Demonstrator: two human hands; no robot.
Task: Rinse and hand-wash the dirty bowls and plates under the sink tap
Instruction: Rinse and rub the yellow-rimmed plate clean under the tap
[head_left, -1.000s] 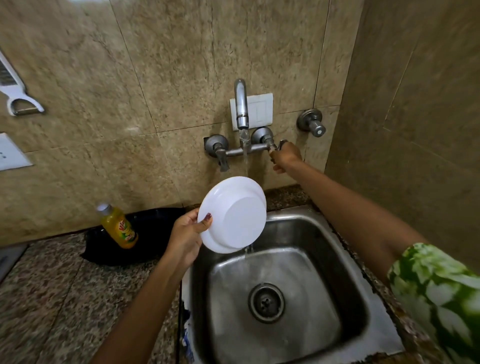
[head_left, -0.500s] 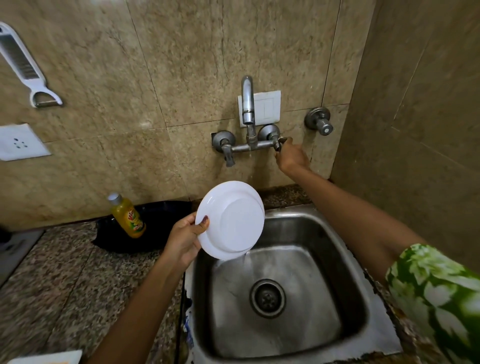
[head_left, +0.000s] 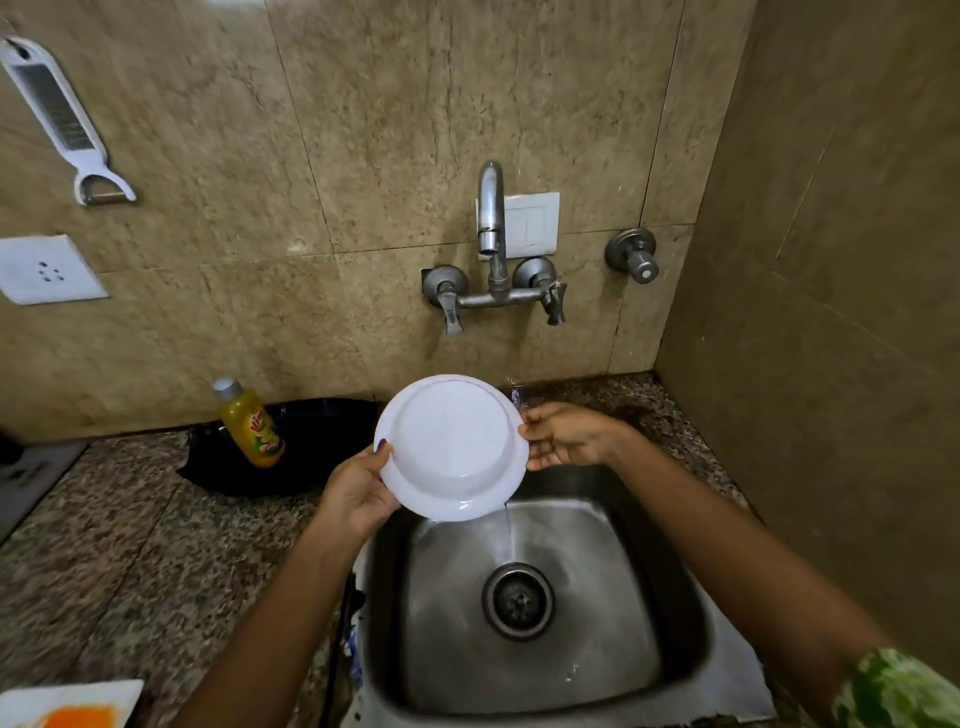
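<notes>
At the frame's centre, above the steel sink (head_left: 675, 597), both hands, left hand (head_left: 358, 491) and right hand (head_left: 563, 436), pinch the round white plastic plate (head_left: 451, 447) by its rim, draining rinse water; scrubbing likely follows.

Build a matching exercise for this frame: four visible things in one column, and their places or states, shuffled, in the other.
Things:
1. white bowl
2. yellow bottle
3. grater
4. drain

Places or states:
A. hangs on the wall
B. held by both hands, underside toward the camera
C. in the sink floor
D. stands on the counter, left of the sink

Pairs: 1-B, 2-D, 3-A, 4-C
</notes>
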